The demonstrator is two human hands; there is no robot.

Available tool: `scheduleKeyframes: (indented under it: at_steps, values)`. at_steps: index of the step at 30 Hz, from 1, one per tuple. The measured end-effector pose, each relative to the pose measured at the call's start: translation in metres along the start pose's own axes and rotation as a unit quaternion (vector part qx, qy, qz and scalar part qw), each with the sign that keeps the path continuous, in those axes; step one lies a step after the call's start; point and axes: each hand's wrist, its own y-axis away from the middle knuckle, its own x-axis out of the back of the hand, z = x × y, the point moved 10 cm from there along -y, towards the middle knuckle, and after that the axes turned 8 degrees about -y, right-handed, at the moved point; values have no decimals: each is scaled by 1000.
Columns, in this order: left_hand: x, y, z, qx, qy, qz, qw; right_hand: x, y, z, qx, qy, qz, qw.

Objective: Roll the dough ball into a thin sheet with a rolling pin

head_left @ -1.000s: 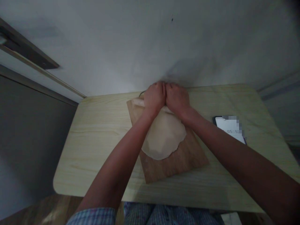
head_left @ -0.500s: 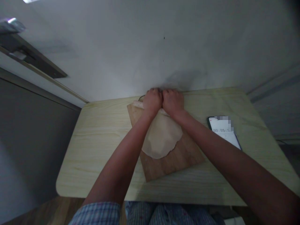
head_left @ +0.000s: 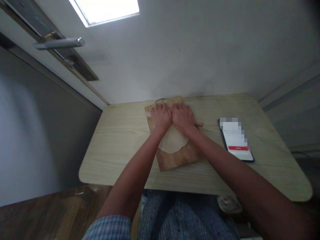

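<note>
A thin, pale, rounded sheet of dough lies on a brown wooden board. Across it, under both palms, runs a wooden rolling pin; only its ends show, its middle being hidden by the hands. My left hand rests on the pin's left part, its fingers pointing forward and laid out over the top. Beside it, almost touching, my right hand lies on the right part in the same way, fingers stretched forward. The hands hide the dough beneath them.
A smartphone lies on the light wooden table to the right of the board, near my right forearm. A pale door with a metal handle rises right behind the table's far edge.
My hands have come back towards me over the board, with the rolling pin under them. Their curled fingers now stretch forward. The camera view has tilted up, and the phone's screen has changed.
</note>
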Motion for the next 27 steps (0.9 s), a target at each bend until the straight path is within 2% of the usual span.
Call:
scheduleKeyframes:
  at_steps: [6, 12, 16, 21, 27]
  values:
    - [5, 38, -8, 6, -5, 28, 1000, 1, 34, -17, 3, -7, 0, 1000]
    - [22, 74, -6, -23, 14, 25, 999, 7, 70, -32, 44, -33, 28, 998]
    - [30, 91, -3, -32, 33, 20, 999, 8, 88, -36, 58, -51, 17, 997]
    - [29, 97, -1, -33, 26, 28, 999, 8, 91, -35, 57, -50, 3, 997]
    - [22, 78, -3, -36, 29, 43, 998, 6, 70, -32, 45, -42, -16, 998]
